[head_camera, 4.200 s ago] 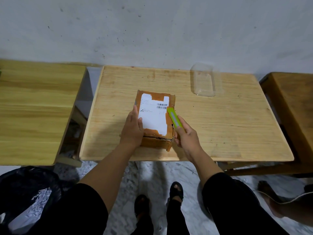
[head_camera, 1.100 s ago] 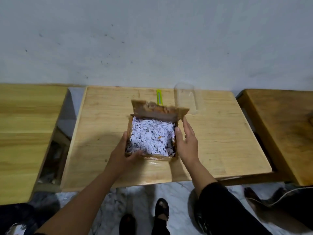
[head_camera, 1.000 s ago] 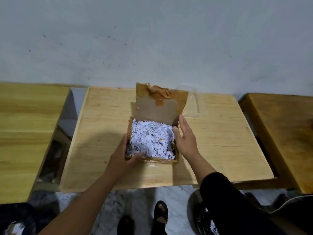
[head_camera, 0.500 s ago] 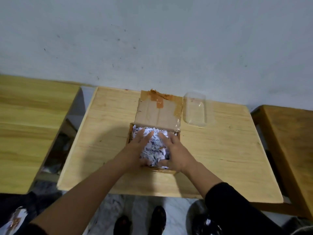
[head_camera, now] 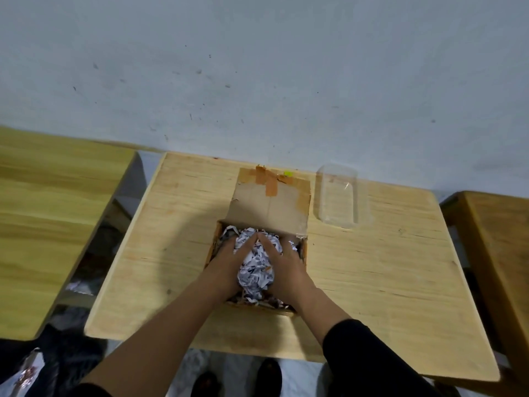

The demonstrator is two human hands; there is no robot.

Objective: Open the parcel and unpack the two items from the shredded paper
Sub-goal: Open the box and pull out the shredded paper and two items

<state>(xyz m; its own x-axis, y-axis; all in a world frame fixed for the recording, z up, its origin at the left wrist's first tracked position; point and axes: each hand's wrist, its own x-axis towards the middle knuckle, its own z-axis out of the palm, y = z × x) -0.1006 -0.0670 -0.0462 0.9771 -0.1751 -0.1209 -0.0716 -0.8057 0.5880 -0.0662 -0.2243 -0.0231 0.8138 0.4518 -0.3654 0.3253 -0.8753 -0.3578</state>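
1. Hands cup a heap of shredded paper (head_camera: 255,267) from both sides, inside the open parcel (head_camera: 303,253).
2. Left hand (head_camera: 226,266) presses the heap's left side, right hand (head_camera: 286,269) its right; the fingers point to the far edge and the fingertips nearly meet over the top.
3. Whether the two items are under the paper cannot be told; none shows.
4. Parcel sits near the middle of the tabletop (head_camera: 372,267), toward its front edge.
5. Its flap (head_camera: 272,207) lies folded back toward the far edge, with orange tape on it.
6. Something small and yellow-green (head_camera: 287,173) peeks out behind the flap.
7. Clear plastic tray (head_camera: 340,200) lies just right of the flap.
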